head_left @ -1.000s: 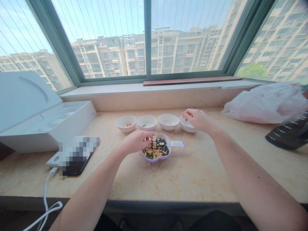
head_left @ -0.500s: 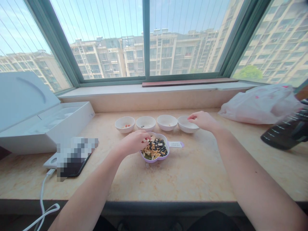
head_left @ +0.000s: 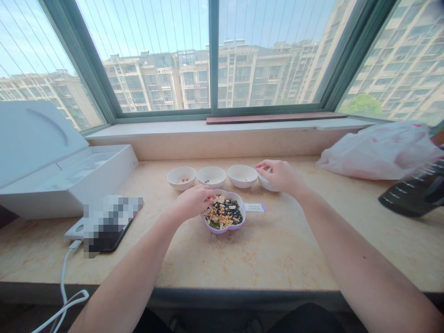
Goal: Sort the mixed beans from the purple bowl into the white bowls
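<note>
A purple-rimmed white dish with a labelled handle holds mixed black beans, yellow beans, green beans and peanuts. My left hand is over its left edge, fingers curled in at the peanuts; whatever they grip is hidden. Behind the dish four small white bowls stand in a row. The first bowl has a few reddish pieces, the second bowl some dark ones, the third bowl a few pale ones. My right hand, fingertips pinched, covers much of the rightmost bowl.
An open white box and a phone with a white cable lie on the left of the counter. On the right are a white plastic bag and a dark ribbed container. A window sill runs along the back.
My right hand has moved left across the rightmost bowl, its fingertips now near the third bowl. My left hand stays at the dish. The view has shifted slightly.
</note>
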### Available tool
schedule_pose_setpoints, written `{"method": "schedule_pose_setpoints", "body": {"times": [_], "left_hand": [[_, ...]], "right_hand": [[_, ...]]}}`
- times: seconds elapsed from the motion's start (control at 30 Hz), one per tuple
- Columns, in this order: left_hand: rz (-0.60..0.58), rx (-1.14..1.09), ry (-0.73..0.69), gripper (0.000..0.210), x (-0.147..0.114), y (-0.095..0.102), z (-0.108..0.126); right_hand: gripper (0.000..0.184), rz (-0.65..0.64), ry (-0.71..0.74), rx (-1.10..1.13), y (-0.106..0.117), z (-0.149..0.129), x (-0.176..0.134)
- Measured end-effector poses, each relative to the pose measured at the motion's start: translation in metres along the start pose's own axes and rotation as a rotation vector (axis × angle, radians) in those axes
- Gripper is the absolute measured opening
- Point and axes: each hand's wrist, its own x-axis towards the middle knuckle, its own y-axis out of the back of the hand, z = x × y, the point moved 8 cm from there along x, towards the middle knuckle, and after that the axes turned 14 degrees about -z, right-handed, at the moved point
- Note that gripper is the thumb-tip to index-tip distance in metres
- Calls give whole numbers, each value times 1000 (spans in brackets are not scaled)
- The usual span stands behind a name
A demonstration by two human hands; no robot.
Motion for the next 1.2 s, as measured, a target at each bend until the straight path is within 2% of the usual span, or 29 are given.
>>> {"method": "schedule_pose_setpoints", "body": {"times": [0.17,0.3,0.57,0.87,0.93,1.03,1.1,1.2], "left_hand": [[15,97,-31,23,3,-1,2],[24,163,-34,23,5,-4,6],[35,154,-34,23,9,-6,12],[59,106,-56,20,10,-4,11],[111,30,-53,18,7,3,7],[264,-190,-2,17,-1,18,-5],[380,-404,23,14,-6,25,-14],[499,-810,17,14,-8,25,-26]], "right_hand": [[27,-102,155,53,-26,-51,-13],[24,-228,259,91,-47,-75,-22],[21,-256,346,112,-61,-85,-26],[21,-281,337,137,-62,-86,-27],[22,-273,328,128,-61,-85,-26],[23,-266,324,118,-60,-83,-26],[23,-269,316,117,-60,-83,-26],[24,-280,300,120,-61,-82,-25]]}}
